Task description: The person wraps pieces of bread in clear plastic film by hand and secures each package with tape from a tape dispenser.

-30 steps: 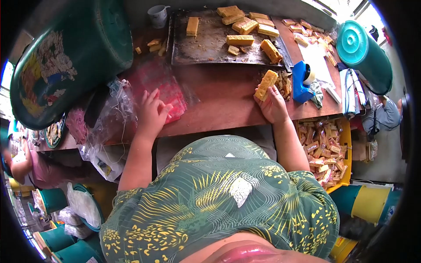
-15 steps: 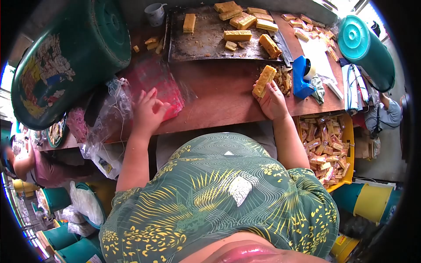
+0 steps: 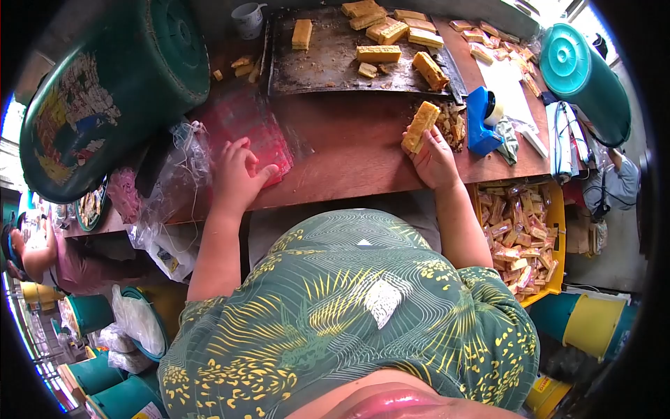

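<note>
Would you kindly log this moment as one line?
right hand: holding yellow bar | left hand: at red plastic, contact unclear | tray: more bars on top

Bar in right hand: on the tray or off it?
Off. The right hand holds the bar over the table, on the near side of the tray.

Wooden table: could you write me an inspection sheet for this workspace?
Surface: wooden table, reddish-brown.
Job's things: pastry bars on a crumb-strewn tray; wrapped bars in a yellow crate.
Clutter: broken pieces beside the blue tape dispenser; white mug.
Hands: right hand holds a pastry bar; left hand, seemingly empty, is by red plastic sheets.
Cables: apparently a dark cord at the table's right edge.
Surroundings: green bins both sides; another person's arm far left.
</note>
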A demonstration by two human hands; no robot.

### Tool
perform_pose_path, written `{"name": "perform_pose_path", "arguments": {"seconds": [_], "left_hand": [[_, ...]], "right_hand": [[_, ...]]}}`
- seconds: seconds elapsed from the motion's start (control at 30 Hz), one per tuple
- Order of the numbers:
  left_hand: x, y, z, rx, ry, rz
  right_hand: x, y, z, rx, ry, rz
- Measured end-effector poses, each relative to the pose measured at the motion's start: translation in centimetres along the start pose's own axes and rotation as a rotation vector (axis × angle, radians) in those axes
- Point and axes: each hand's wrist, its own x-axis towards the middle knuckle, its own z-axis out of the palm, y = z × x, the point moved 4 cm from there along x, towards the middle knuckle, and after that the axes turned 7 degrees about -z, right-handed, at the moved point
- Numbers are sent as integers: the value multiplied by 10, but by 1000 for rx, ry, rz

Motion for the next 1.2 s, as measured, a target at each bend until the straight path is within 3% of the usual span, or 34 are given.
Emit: {"name": "perform_pose_path", "arguments": {"seconds": [0.27,0.37,0.5,0.7,0.8,0.9,1.0,1.2], "left_hand": [[28,-64,17,-195,-168,23],[26,-59,13,-62,103,-58],[37,-58,27,362,44,-107],[56,-51,23,376,-71,70],[64,-52,23,457,-1,44],[47,-19,16,58,71,133],[43,-19,20,23,-43,90],[58,-53,27,-366,-142,-11]], "right_hand": [[0,2,-3,2,-5,2],[-1,1,-1,-11,-7,2],[1,2,-2,-7,-26,-4],[1,2,-5,4,-29,3],[0,3,-6,-12,-13,-3],[1,2,-5,-16,-8,-9],[0,3,-7,-9,-8,3],[1,1,-5,-21,6,11]]}}
